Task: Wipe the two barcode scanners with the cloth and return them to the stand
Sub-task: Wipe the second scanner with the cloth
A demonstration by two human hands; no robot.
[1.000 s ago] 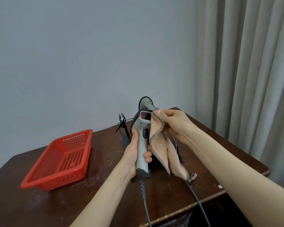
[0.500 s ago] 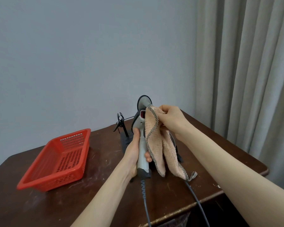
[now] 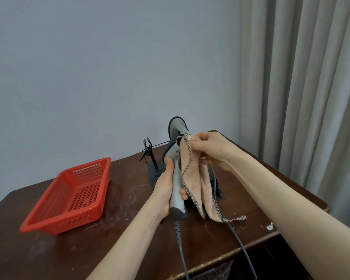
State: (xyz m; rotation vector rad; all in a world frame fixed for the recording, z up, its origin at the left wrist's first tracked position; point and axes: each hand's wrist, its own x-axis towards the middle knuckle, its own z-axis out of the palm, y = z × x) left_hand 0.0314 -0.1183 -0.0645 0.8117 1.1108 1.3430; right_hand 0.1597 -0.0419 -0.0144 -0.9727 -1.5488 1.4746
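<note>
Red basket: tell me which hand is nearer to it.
Left. The left hand grips the scanner by its handle, a short way right of the red basket. The right hand pinches the cloth farther right, on the scanner's far side.

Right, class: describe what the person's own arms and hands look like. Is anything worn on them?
The left hand and right hand are bare: no gloves, rings or watch show. The left forearm and right forearm are bare too, no sleeve in view.
</note>
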